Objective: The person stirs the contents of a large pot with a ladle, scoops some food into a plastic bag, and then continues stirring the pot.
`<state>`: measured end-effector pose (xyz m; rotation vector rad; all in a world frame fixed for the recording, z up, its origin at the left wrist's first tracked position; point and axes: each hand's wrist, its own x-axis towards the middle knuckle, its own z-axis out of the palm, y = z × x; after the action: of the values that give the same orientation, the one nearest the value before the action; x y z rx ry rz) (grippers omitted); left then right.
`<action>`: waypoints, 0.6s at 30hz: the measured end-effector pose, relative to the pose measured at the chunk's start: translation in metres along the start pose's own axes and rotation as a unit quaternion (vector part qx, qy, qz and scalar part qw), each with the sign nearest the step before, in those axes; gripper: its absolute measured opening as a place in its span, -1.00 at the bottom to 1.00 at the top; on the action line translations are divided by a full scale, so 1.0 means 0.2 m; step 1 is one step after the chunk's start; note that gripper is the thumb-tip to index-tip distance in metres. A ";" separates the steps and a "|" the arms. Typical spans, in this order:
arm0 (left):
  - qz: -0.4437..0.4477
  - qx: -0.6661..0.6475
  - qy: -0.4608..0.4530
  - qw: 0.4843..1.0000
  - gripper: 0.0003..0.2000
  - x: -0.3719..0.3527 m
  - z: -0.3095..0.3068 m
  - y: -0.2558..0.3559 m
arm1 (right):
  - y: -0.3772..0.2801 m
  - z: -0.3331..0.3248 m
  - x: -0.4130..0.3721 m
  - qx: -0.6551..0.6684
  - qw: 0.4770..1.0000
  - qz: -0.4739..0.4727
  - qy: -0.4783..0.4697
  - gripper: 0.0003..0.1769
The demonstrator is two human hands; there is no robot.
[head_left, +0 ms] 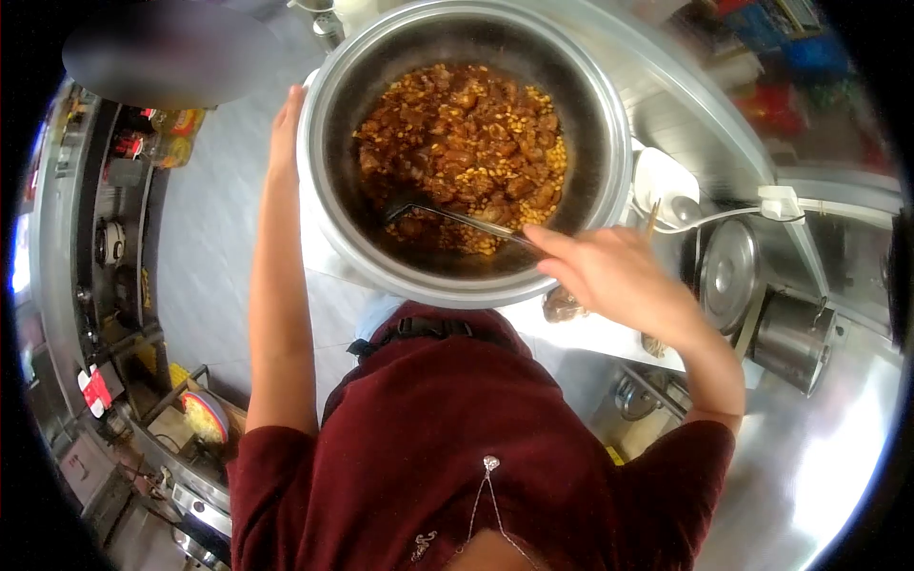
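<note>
A large round metal pot [319,181] fills the upper middle of the view. Inside it lies a brown stew [462,143] of meat chunks and yellow beans. My right hand [609,276] is closed round the handle of a metal ladle [466,222], over the pot's lower right rim. The ladle's dark head dips into the stew at the lower left of the pot. My left hand [286,124] rests against the outside of the pot's left rim, its fingers stretched upward and holding nothing.
At the right are a round metal lid [729,276], a steel pot [792,338] and a white power strip [779,202] with a cable. Shelves with bottles [173,138] stand at the left. A bowl of food [204,417] sits lower left.
</note>
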<state>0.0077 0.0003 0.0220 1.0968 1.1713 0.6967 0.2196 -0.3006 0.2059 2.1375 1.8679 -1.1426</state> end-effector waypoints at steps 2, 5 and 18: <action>-0.010 -0.025 -0.012 1.000 -0.44 -0.05 0.02 0.02 | 0.04 -0.03 -0.04 0.007 0.999 -0.010 0.045 -0.59; -0.016 -0.028 -0.013 0.999 -0.46 -0.06 0.03 0.03 | 0.07 0.02 -0.03 -0.096 0.991 -0.017 0.095 -0.58; 0.002 0.031 -0.003 1.000 -0.27 0.17 -0.09 -0.15 | 0.26 0.02 0.11 -0.111 0.952 -0.030 0.283 -0.65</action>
<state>-0.0022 0.0257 -0.0188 1.1519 1.1928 0.6638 0.2622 -0.2974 0.1697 2.4546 2.1494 -0.2991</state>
